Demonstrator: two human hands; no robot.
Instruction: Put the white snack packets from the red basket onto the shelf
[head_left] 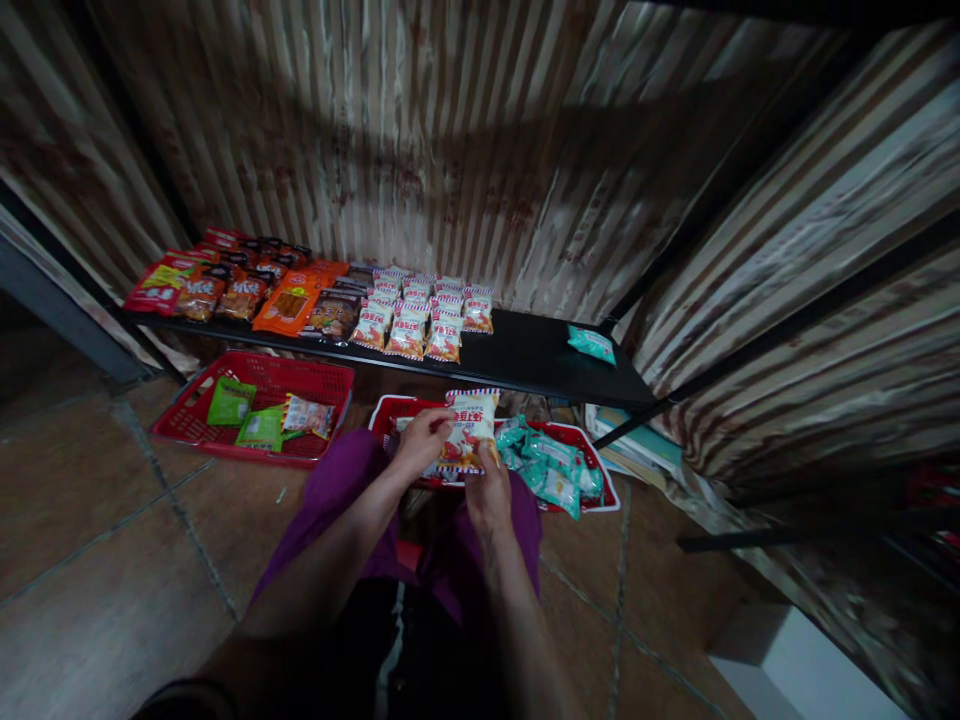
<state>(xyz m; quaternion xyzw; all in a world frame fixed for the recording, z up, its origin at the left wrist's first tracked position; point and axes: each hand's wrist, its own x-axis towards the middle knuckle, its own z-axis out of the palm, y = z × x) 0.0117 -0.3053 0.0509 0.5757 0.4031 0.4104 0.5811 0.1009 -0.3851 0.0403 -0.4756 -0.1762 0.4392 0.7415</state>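
Both my hands hold one snack packet (470, 425), white with red print, above a red basket (604, 482). My left hand (422, 440) grips its left edge. My right hand (487, 490) pinches its lower edge from below. Several teal packets (551, 465) lie in that basket. On the low black shelf (525, 350) stand rows of matching white and red packets (420, 318), with orange and red packets (232, 285) further left. A single teal packet (591, 343) lies at the shelf's right end.
A second red basket (330, 385) on the tiled floor at the left holds green packets (231, 400) and one pale packet. Striped curtain fabric hangs behind and to the right of the shelf. A white box (787, 665) sits at the lower right. My purple trousers fill the lower middle.
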